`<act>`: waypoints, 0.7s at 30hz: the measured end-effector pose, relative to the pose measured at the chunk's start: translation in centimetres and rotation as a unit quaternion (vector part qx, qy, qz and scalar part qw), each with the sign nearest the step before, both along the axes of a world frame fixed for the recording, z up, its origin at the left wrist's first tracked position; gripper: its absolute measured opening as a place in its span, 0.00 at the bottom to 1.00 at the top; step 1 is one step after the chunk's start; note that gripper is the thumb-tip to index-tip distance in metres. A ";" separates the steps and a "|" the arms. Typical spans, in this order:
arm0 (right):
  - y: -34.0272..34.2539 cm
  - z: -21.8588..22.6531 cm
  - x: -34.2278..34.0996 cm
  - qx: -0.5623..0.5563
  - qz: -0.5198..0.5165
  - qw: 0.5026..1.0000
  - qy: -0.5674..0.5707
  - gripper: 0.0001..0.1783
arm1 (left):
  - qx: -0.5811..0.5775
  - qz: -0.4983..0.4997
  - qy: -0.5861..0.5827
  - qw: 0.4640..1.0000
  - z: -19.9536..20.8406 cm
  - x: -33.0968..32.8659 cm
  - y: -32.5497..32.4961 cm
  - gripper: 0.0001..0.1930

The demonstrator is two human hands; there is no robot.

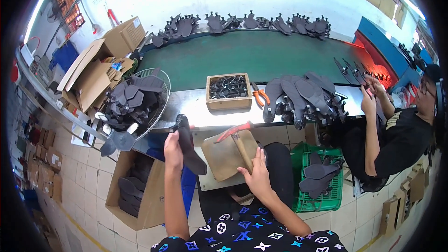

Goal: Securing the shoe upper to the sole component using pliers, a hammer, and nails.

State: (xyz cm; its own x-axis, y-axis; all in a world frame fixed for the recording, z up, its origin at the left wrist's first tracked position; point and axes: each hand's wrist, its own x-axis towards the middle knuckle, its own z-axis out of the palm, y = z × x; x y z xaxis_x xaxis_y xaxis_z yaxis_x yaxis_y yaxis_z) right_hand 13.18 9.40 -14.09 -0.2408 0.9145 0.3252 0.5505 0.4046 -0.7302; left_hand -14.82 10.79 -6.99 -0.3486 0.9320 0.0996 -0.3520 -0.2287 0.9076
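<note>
My left hand (173, 155) is closed around a dark shoe sole (190, 147), which stands tilted beside the work pad. In front of me lies a square tan pad (217, 158) on a pale board (205, 183). Across the pad rests a hammer (241, 147) with a red head and wooden handle. My right hand (255, 175) is at the lower end of that handle, thumb to one side and fingers stretched out, not wrapped round it.
Beyond are a wooden box of small black parts (228, 104), orange-handled pliers (261, 95) and piled soles (303, 93). A wire basket (165, 98) and carton (149, 207) stand left. Right are a green crate (326, 203) and a co-worker (401, 135) by the green belt (224, 56).
</note>
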 end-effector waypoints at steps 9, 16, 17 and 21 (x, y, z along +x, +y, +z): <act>-1.7 4.5 2.4 0.016 0.011 0.983 0.183 0.30 | -0.119 -0.002 0.075 0.990 -3.5 7.0 -0.7 0.14; -4.8 4.0 10.4 -0.290 -0.001 0.811 0.508 0.08 | -0.136 0.166 0.684 0.697 -5.4 10.6 1.9 0.33; -5.5 3.2 11.1 -0.275 -0.027 0.824 0.494 0.09 | -0.143 0.144 0.684 0.701 -4.0 10.6 2.4 0.32; -7.7 1.4 13.1 -0.228 -0.060 0.851 0.470 0.10 | 0.023 -0.009 0.570 0.822 1.1 12.1 8.2 0.29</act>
State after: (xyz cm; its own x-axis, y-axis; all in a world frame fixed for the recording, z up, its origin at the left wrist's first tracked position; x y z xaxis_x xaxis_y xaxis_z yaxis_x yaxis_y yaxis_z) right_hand 26.32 1.69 -12.70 0.0340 0.9968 -0.0728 -0.3450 -0.0566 -0.9369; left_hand -2.73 19.02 -5.92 0.0082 0.9221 0.3869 0.7163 -0.2754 0.6412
